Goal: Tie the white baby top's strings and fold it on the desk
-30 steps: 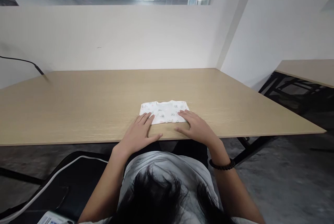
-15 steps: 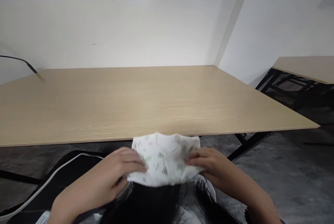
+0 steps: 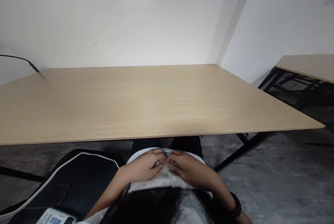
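A small white baby shirt with a faint print and a snap or button near its lower edge lies bunched over the lap, below the table's front edge. My left hand is closed on its upper part with curled fingers. From the other side my right hand grips the same part, fingertips almost meeting those of the left. Both hands cover much of the cloth, so its full outline is hidden. Dark hair hangs across the bottom of the view in front of the shirt's lower edge.
The wooden table spans the view ahead, against a white wall. At lower left a white cable crosses a black chair seat, with a printed device or pack on it. A second table stands at right.
The baby shirt has gone down from the table edge toward the lap, no longer held spread out. Both hands have come inward and now nearly meet at its middle.
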`<move>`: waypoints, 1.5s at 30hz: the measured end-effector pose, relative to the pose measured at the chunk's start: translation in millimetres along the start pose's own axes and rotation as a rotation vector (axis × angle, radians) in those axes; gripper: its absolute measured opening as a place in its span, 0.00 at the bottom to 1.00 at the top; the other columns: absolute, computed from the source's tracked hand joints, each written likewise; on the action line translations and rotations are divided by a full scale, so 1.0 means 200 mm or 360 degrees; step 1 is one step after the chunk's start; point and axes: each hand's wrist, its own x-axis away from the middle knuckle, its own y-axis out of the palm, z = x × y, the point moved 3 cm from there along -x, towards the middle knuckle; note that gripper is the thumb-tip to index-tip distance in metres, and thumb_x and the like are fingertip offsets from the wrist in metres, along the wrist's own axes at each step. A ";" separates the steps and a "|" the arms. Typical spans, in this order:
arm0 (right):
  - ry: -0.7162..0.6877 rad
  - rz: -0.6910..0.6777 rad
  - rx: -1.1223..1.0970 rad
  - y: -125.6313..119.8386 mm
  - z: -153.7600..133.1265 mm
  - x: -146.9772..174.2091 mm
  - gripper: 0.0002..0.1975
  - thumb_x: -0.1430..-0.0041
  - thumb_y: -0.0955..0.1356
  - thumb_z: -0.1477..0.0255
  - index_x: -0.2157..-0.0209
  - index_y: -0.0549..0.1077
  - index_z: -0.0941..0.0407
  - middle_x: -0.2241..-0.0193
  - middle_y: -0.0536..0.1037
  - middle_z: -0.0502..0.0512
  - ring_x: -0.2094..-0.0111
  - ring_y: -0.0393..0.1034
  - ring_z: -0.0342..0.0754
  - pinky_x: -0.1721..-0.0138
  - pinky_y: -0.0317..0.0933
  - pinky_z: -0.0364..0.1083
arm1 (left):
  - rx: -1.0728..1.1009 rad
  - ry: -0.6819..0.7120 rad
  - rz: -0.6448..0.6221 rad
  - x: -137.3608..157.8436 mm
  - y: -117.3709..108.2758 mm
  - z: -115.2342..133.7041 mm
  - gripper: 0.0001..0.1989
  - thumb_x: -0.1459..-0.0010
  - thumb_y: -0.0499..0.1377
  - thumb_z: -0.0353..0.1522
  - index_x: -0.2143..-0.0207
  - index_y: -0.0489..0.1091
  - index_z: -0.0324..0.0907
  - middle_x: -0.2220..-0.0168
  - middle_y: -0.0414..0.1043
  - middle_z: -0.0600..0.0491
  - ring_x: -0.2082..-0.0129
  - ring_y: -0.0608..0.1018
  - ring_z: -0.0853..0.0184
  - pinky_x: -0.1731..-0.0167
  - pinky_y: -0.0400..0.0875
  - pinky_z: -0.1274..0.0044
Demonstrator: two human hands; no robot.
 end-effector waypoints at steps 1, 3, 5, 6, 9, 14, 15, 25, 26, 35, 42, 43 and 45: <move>0.0042 0.0022 0.0004 0.02 0.02 0.00 0.07 0.37 0.66 0.77 0.57 0.75 0.57 0.54 0.78 0.58 0.52 0.71 0.51 0.49 0.64 0.48 | 0.0015 0.0010 0.0002 -0.01 0.02 -0.03 0.10 0.36 0.53 0.29 0.58 0.73 0.41 0.58 0.75 0.49 0.57 0.76 0.62 0.56 0.71 0.74; 0.0105 0.0024 0.0043 0.04 0.04 0.00 0.02 0.37 0.67 0.76 0.62 0.72 0.56 0.59 0.77 0.55 0.56 0.70 0.50 0.53 0.64 0.48 | 0.0054 0.0019 0.0007 -0.02 0.04 -0.06 0.08 0.36 0.54 0.30 0.59 0.73 0.42 0.62 0.74 0.51 0.61 0.75 0.63 0.60 0.69 0.76; 0.0102 0.0021 0.0107 0.04 0.04 0.01 0.02 0.37 0.67 0.76 0.65 0.70 0.56 0.62 0.76 0.54 0.58 0.69 0.50 0.55 0.62 0.48 | 0.0103 0.0012 -0.0004 -0.02 0.04 -0.06 0.07 0.37 0.55 0.31 0.60 0.73 0.42 0.68 0.71 0.53 0.66 0.72 0.66 0.66 0.67 0.78; 0.0085 0.0037 0.0139 0.03 0.04 0.01 0.03 0.37 0.66 0.76 0.66 0.69 0.56 0.62 0.76 0.54 0.58 0.68 0.50 0.55 0.62 0.48 | 0.0123 0.0005 -0.0008 -0.01 0.04 -0.06 0.06 0.37 0.55 0.31 0.62 0.72 0.42 0.70 0.69 0.55 0.69 0.70 0.67 0.69 0.65 0.78; 0.0024 0.0157 0.0146 0.00 0.00 0.01 0.04 0.37 0.64 0.78 0.66 0.68 0.56 0.64 0.74 0.55 0.58 0.67 0.50 0.55 0.60 0.49 | 0.0168 0.0003 0.0027 -0.02 0.04 -0.03 0.07 0.38 0.56 0.32 0.70 0.69 0.41 0.75 0.62 0.58 0.74 0.65 0.70 0.73 0.59 0.79; -0.0115 0.0325 -0.0205 -0.05 -0.03 0.03 0.02 0.33 0.63 0.74 0.61 0.66 0.55 0.64 0.73 0.53 0.62 0.66 0.47 0.58 0.60 0.46 | 0.0154 -0.0130 0.0265 -0.02 0.03 -0.04 0.10 0.40 0.53 0.31 0.75 0.61 0.42 0.76 0.61 0.58 0.74 0.64 0.70 0.73 0.57 0.78; -0.0110 0.0372 -0.0278 -0.06 -0.03 0.04 0.02 0.33 0.63 0.73 0.61 0.66 0.55 0.65 0.72 0.52 0.63 0.66 0.47 0.59 0.60 0.45 | 0.0137 -0.0181 0.0302 -0.01 0.02 -0.04 0.10 0.41 0.53 0.31 0.75 0.61 0.42 0.76 0.62 0.57 0.74 0.64 0.70 0.73 0.58 0.78; -0.0043 0.0153 -0.0255 -0.16 -0.02 0.11 0.12 0.39 0.71 0.61 0.64 0.74 0.56 0.70 0.75 0.50 0.68 0.67 0.45 0.66 0.61 0.42 | 0.0138 0.0116 0.0096 0.03 -0.10 0.12 0.19 0.44 0.60 0.30 0.49 0.70 0.44 0.49 0.74 0.49 0.48 0.74 0.58 0.46 0.66 0.69; -0.0058 0.0169 -0.0249 -0.15 -0.02 0.10 0.11 0.38 0.71 0.62 0.66 0.75 0.56 0.71 0.76 0.51 0.68 0.68 0.45 0.66 0.61 0.42 | 0.0148 0.0197 0.0036 0.02 -0.09 0.14 0.18 0.43 0.60 0.30 0.50 0.70 0.44 0.49 0.74 0.49 0.48 0.74 0.58 0.46 0.65 0.69; -0.0135 0.0577 -0.0327 -0.16 -0.04 0.08 0.13 0.36 0.70 0.62 0.67 0.78 0.58 0.72 0.79 0.53 0.72 0.70 0.44 0.68 0.61 0.41 | 0.0284 -0.0005 0.0238 -0.01 -0.04 0.11 0.10 0.32 0.55 0.37 0.60 0.73 0.42 0.61 0.76 0.52 0.62 0.76 0.66 0.59 0.69 0.75; -0.0424 0.0527 -0.0398 -0.17 -0.10 0.15 0.14 0.38 0.72 0.61 0.69 0.79 0.56 0.77 0.76 0.51 0.75 0.67 0.43 0.71 0.60 0.42 | 0.0475 -0.0063 0.0526 0.01 -0.08 0.06 0.15 0.33 0.56 0.41 0.65 0.75 0.40 0.65 0.76 0.51 0.65 0.76 0.65 0.61 0.69 0.75; -0.0377 0.0587 -0.0421 -0.19 -0.08 0.16 0.14 0.38 0.72 0.61 0.70 0.78 0.57 0.79 0.74 0.50 0.76 0.65 0.42 0.73 0.58 0.42 | 0.0478 -0.0086 0.0552 0.03 -0.09 0.05 0.15 0.34 0.58 0.42 0.64 0.75 0.40 0.66 0.76 0.51 0.66 0.76 0.66 0.62 0.69 0.76; -0.0214 0.0791 -0.0471 -0.22 -0.04 0.19 0.16 0.38 0.71 0.60 0.73 0.75 0.57 0.80 0.70 0.49 0.79 0.61 0.41 0.78 0.54 0.41 | 0.0446 -0.0115 0.0564 0.06 -0.12 0.05 0.15 0.39 0.63 0.43 0.63 0.75 0.40 0.67 0.76 0.53 0.68 0.75 0.66 0.65 0.68 0.76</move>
